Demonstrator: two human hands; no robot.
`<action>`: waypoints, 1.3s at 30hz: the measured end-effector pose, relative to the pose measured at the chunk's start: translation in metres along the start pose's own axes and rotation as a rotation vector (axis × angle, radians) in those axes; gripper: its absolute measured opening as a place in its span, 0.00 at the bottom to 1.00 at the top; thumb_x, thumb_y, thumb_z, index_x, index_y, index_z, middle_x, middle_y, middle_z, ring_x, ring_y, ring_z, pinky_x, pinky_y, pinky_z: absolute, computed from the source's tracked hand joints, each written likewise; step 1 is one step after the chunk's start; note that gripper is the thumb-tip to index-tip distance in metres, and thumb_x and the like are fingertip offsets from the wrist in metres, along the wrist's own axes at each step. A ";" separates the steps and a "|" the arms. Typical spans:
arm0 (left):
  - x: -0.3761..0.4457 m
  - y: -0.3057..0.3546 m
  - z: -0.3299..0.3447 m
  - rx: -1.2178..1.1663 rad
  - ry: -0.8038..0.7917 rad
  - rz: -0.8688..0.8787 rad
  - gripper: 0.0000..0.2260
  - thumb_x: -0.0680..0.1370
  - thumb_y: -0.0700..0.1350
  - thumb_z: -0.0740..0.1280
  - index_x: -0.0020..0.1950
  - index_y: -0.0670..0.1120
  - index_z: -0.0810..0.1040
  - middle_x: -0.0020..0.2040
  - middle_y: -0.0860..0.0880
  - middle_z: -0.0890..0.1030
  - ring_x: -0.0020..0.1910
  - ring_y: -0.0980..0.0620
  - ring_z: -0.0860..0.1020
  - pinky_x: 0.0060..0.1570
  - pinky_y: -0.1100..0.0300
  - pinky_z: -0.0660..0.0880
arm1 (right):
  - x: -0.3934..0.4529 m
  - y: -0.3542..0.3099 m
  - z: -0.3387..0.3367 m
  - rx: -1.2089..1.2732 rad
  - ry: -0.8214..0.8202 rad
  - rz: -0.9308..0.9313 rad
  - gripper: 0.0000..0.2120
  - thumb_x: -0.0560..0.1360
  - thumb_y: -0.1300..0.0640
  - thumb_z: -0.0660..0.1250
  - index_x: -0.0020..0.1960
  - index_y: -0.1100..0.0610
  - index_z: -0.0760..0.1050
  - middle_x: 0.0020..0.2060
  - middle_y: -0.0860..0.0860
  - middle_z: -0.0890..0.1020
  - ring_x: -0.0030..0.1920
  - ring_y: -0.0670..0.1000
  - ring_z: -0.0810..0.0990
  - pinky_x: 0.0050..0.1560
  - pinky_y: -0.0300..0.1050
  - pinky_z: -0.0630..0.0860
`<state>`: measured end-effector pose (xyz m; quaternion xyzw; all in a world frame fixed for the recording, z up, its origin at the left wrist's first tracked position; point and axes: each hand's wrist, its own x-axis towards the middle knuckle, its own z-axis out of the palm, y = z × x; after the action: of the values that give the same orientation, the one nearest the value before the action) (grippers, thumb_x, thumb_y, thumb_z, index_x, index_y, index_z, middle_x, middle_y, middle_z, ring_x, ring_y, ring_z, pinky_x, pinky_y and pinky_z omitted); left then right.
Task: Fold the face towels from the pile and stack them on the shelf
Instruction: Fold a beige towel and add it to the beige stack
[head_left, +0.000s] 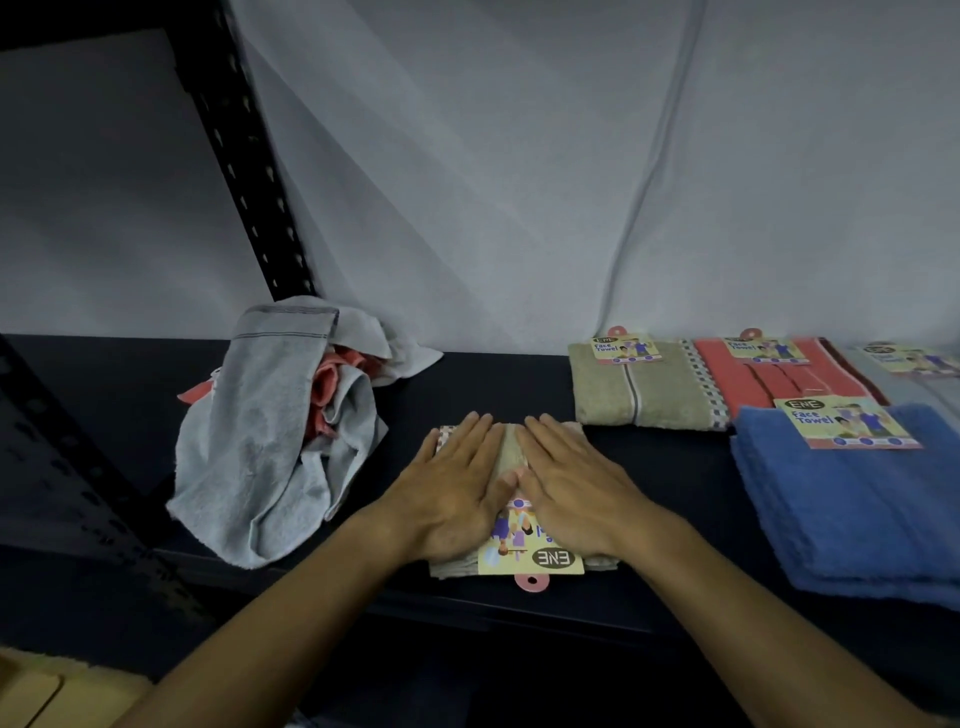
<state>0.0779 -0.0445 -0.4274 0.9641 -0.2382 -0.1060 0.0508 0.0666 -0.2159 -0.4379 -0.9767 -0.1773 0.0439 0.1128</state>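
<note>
Head view. I see a beige folded face towel lying at the front edge of the dark shelf, near its middle. Its terry surface is compact and squared; a checked border shows at its far-left corner, and a yellow "ENE" card label with a pink hanger tab overhangs the near side. My left hand and right hand rest flat on it side by side, fingers straight and released, grasping nothing. The unfolded pile, grey cloth around a coral piece, sits toward the shelf's left end. Along the back edge at right lie folded beige and coral towels; a blue towel sits nearer the front edge at right.
</note>
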 end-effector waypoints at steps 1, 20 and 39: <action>0.003 -0.003 0.003 0.005 -0.012 -0.008 0.28 0.83 0.59 0.40 0.80 0.48 0.36 0.80 0.53 0.37 0.76 0.60 0.33 0.77 0.52 0.35 | 0.002 0.002 0.003 0.001 -0.013 0.010 0.27 0.84 0.49 0.42 0.79 0.57 0.40 0.78 0.50 0.40 0.76 0.45 0.36 0.74 0.41 0.35; -0.015 -0.011 -0.003 0.240 0.046 -0.025 0.34 0.75 0.65 0.29 0.80 0.57 0.45 0.75 0.52 0.62 0.74 0.51 0.60 0.71 0.47 0.58 | 0.007 0.018 -0.013 0.202 -0.068 -0.088 0.27 0.84 0.49 0.51 0.79 0.53 0.49 0.78 0.46 0.46 0.76 0.41 0.39 0.76 0.42 0.42; -0.019 -0.011 0.001 -0.064 0.211 0.192 0.26 0.81 0.62 0.44 0.80 0.60 0.51 0.80 0.59 0.51 0.78 0.62 0.46 0.77 0.57 0.52 | -0.058 -0.053 0.025 0.087 0.371 0.194 0.35 0.80 0.40 0.36 0.70 0.58 0.69 0.73 0.62 0.64 0.75 0.60 0.59 0.75 0.52 0.55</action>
<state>0.0660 -0.0262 -0.4263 0.9406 -0.3190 -0.0060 0.1162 -0.0088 -0.1834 -0.4472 -0.9748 -0.0566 -0.1183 0.1807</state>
